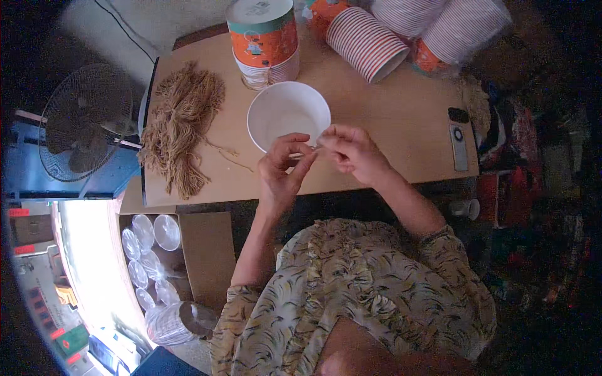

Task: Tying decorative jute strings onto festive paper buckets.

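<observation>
A white paper bucket (288,103) stands on the table with its open mouth facing up, its inside showing white. At its near rim my left hand (285,168) has thumb and fingers bent into a pinch. Just to the right, my right hand (356,153) pinches close to the same spot, its fingertips almost meeting the left ones. Whatever thin thing lies between the fingertips is too small to make out. To the left, a heap of brown twine strands (182,125) spreads over the table, with a few loose ends trailing toward the bucket.
Behind the bucket rises a stack of orange and green paper buckets (263,47). More nested buckets (367,44) lie at the back right. A phone-like device (459,147) rests near the table's right edge. A fan (84,122) stands left; clear plastic lids (150,263) fill a box below.
</observation>
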Tool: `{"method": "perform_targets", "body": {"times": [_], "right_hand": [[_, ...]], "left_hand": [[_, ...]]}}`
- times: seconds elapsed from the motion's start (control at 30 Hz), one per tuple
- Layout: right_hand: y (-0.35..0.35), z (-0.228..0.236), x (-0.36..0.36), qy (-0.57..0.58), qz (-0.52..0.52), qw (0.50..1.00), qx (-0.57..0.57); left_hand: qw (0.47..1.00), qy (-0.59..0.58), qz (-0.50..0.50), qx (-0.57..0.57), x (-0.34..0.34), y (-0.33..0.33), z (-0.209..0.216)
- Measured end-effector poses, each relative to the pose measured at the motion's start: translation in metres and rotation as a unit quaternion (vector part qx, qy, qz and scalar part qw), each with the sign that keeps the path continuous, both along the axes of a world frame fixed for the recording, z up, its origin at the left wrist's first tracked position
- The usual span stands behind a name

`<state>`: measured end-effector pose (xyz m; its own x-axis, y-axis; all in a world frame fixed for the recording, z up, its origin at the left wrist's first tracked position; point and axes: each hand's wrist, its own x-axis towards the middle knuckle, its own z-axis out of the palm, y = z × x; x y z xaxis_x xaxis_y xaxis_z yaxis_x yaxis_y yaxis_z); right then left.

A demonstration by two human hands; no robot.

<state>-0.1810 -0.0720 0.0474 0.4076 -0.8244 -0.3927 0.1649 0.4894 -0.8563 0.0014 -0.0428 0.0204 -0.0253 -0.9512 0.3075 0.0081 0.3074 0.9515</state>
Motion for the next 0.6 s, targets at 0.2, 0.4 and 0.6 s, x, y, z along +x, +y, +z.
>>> {"method": "perform_targets", "body": {"times": [0.2, 0.4, 0.6], "right_hand": [[0.003, -0.001, -0.010, 0.028, -0.037, 0.983, -0.180], [0.011, 0.005, -0.005, 0.211, -0.004, 0.857, -0.471], [0.015, -0.006, 0.004, 0.246, -0.074, 0.824, -0.505]], "left_hand": [[0.972, 0.084, -0.055, 0.214, 0.016, -0.003, 0.013], [0.956, 0.138, -0.059, 0.253, 0.014, -0.005, 0.014], [0.955, 0.113, -0.061, 0.266, 0.008, -0.005, 0.010]]}}
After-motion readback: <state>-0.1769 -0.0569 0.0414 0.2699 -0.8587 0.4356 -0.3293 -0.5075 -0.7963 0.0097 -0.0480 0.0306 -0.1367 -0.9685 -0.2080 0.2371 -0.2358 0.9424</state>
